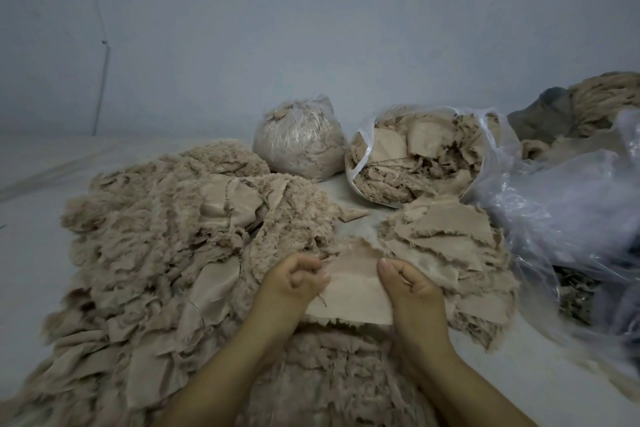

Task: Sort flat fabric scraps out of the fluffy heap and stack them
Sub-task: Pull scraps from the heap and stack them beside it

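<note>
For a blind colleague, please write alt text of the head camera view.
Two hands, the left hand and right hand, hold a flat beige fabric scrap between them above a fluffy heap. A stack of flat scraps lies to the right, with plastic bags of scraps behind.

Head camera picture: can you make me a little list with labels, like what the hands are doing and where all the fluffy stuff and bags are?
left hand: pinches the left edge of the flat scrap
right hand: pinches the right edge of the same scrap
flat scrap: beige, held spread between both hands
fluffy heap: left and front, with flat pieces mixed in
stack of flat scraps: right of the hands
tied bag: behind the heap, full
open bag: right of the tied bag, full of scraps
</note>
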